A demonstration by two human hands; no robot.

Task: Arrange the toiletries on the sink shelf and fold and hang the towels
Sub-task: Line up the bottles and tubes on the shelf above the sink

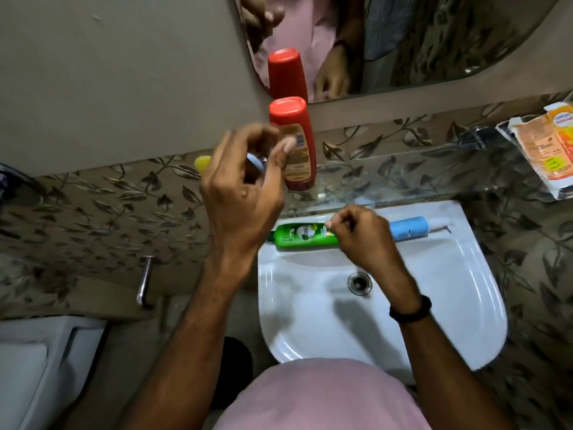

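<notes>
The left hand is raised with its fingers curled around a small dark jar, just in front of the red bottle standing upright on the glass shelf. The right hand pinches the end of the green bottle, which lies flat on the sink rim beside a blue bottle.

A white ceramic sink basin fills the middle right, with a round metal drain near its far end. Left of the basin, a chrome lever handle sticks out from the wall. At the near left corner sits a white toilet, only partly in view. The wall tiles around the basin carry a brown leaf pattern; above them the wall is plain beige. A mirror with a curved edge hangs at the far right and reflects patterned fabric. A chrome fitting juts from the tiles at the far right.
</notes>
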